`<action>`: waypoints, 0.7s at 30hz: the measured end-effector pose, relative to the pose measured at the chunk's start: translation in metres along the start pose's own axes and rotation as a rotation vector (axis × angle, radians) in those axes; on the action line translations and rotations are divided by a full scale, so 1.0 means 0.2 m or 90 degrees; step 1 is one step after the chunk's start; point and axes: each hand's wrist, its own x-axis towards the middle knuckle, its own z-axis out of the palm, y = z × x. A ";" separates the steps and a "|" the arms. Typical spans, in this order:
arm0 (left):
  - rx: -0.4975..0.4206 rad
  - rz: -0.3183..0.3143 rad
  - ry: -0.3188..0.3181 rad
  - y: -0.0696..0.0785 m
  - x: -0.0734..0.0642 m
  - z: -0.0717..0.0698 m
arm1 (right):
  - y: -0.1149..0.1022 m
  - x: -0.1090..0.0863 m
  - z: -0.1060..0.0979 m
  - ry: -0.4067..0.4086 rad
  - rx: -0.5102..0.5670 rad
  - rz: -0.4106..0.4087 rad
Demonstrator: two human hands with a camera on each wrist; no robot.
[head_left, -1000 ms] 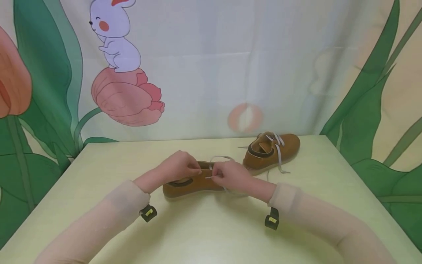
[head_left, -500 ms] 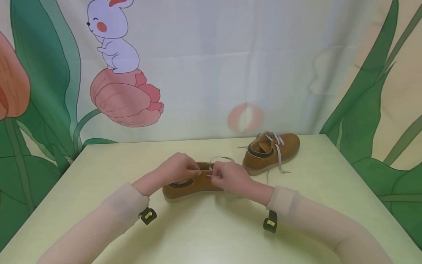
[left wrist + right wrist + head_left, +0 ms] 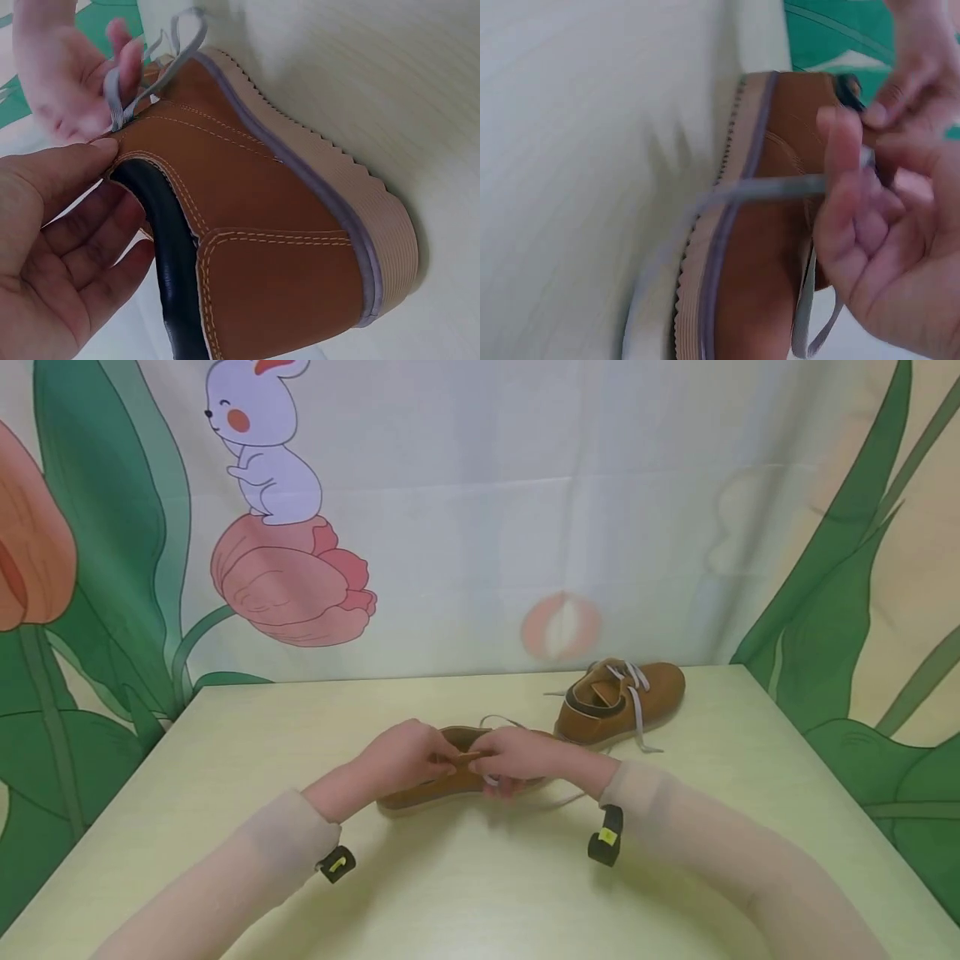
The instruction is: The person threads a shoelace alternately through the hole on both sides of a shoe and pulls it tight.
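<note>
A brown shoe (image 3: 423, 797) with a pale sole lies on the table, heel to the left. My left hand (image 3: 408, 756) pinches the shoe's opening edge by the eyelets, with the thumb outside, as the left wrist view shows. On the other side of that edge is my right hand (image 3: 521, 753), its fingers curled about a grey shoelace (image 3: 780, 186). In the right wrist view the lace runs from those fingers across the shoe's side and blurs. A loop of lace (image 3: 180, 71) stands up beside the right fingers. The right fingertips are partly hidden.
A second brown shoe (image 3: 656, 702) with pale laces stands behind on the right, its toe pointing right. A loose lace end (image 3: 651, 749) trails on the pale yellow table (image 3: 480, 885). Behind the table hangs a printed curtain (image 3: 450, 527).
My right hand has turned and shifted slightly left, nearer the left hand; its lower fingers now show below. The lace tip seen earlier at its fingertips is out of sight. The left hand stays on the edge.
</note>
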 end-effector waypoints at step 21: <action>0.017 0.026 0.031 -0.01 -0.03 0.01 | -0.12 0.00 -0.28 0.179 0.171 0.044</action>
